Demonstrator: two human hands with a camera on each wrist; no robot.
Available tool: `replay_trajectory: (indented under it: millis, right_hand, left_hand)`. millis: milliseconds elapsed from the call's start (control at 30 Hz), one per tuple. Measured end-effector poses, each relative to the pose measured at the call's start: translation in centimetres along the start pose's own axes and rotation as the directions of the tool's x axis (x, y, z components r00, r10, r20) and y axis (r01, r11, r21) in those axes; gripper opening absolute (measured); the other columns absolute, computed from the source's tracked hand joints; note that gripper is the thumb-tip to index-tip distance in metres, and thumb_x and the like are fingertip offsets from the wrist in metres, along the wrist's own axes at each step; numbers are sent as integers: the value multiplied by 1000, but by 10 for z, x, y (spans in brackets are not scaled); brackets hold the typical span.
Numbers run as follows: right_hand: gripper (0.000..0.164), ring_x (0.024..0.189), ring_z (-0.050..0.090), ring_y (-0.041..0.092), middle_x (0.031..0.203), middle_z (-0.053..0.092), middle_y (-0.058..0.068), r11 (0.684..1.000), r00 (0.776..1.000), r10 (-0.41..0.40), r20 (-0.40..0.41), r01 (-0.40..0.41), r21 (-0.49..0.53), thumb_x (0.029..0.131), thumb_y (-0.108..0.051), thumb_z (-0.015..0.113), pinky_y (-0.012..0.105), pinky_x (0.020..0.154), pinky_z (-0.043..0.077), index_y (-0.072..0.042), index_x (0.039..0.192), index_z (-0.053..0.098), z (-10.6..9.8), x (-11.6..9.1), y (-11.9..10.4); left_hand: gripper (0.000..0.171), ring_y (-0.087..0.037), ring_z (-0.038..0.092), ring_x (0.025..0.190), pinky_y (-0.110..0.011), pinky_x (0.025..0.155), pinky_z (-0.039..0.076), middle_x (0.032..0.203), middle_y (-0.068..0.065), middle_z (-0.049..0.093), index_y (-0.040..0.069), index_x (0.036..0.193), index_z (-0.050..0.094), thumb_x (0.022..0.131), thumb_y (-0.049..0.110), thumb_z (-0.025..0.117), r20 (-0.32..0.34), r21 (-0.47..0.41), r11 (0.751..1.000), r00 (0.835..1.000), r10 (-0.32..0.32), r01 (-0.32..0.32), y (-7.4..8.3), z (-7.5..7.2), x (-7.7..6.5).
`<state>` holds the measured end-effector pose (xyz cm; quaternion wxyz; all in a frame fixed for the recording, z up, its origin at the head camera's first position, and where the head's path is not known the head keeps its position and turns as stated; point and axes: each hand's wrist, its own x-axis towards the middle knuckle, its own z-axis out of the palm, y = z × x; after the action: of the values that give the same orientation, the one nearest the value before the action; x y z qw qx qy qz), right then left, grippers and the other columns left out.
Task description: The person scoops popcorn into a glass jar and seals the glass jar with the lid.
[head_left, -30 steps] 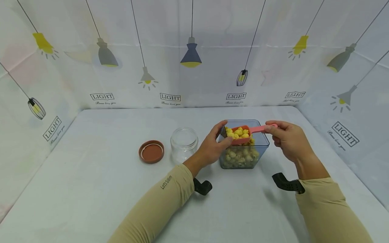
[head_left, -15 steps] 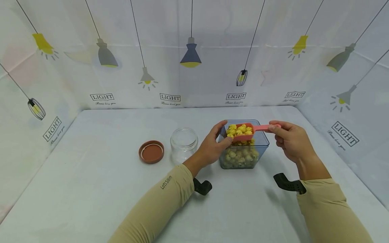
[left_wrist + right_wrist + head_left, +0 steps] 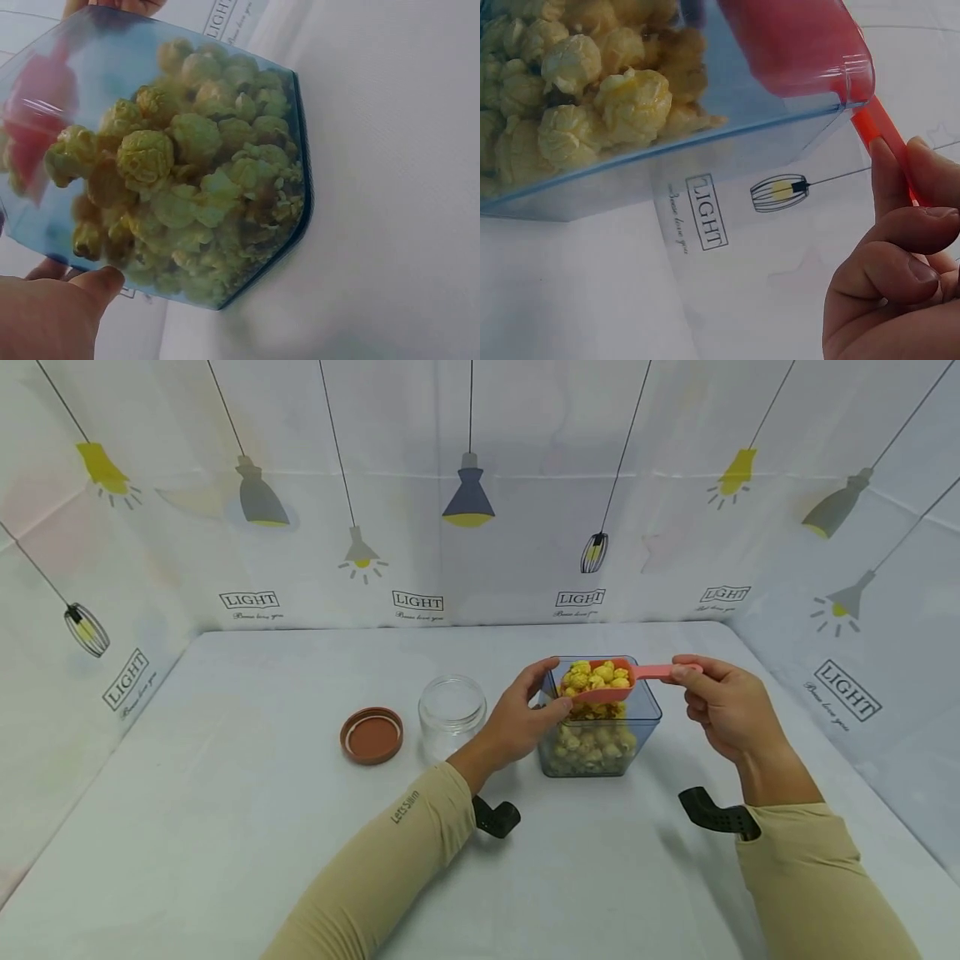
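A white table (image 3: 187,827) meets a pale, creased back wall (image 3: 517,402), with a left wall (image 3: 45,710) and a right wall (image 3: 922,777) angling in at the sides. Printed on them are hanging lamps: a blue lamp (image 3: 468,493) near the middle, grey lamps (image 3: 261,497), yellow bulbs (image 3: 101,468) and caged lamps (image 3: 595,553). Framed "LIGHT" labels (image 3: 417,602) run below. Soft shadows (image 3: 708,872) lie on the table.

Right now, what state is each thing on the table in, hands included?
Clear round jar: upright, uncapped, visible part empty.
Brown round lid: lying flat, hollow side up.
Blue transparent rectangular plastic container: upright, open, part-filled.
Pink plastic scoop: loaded.
Yellow popcorn: in scoop and container.
Left hand: grips the container.
Right hand: pinches the scoop's handle.
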<state>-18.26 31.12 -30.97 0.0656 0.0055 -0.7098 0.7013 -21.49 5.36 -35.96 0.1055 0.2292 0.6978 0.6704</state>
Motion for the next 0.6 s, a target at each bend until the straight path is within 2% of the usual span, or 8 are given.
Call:
replay_trajectory:
  millis: [233,367,600]
  right_hand:
    - [25,51,28,12,80,60,0,998,999,-36,7,36,45,83,-22,64,32,50,17,-7,104,61,1,-2,-3]
    - [25,51,29,12,80,62,0,996,999,-53,10,52,75,83,-20,64,32,49,17,-6,104,61,2,-3,-5]
    - [26,52,31,12,80,61,1,992,998,-65,14,63,107,84,-19,63,30,46,19,-5,106,60,3,-4,-6]
  left_hand:
    - [58,-8,18,130,-36,102,26,141,10,24,30,137,33,85,37,58,-5,4,1000,1000,-9,9,4,-1,-1]
    - [58,-8,16,131,-36,103,24,142,11,22,31,136,33,85,36,59,-20,46,999,999,31,-30,11,-1,-1]
    - [61,-5,22,128,-30,102,26,139,10,27,22,136,33,84,32,61,-37,98,985,989,146,-142,32,-6,-8]
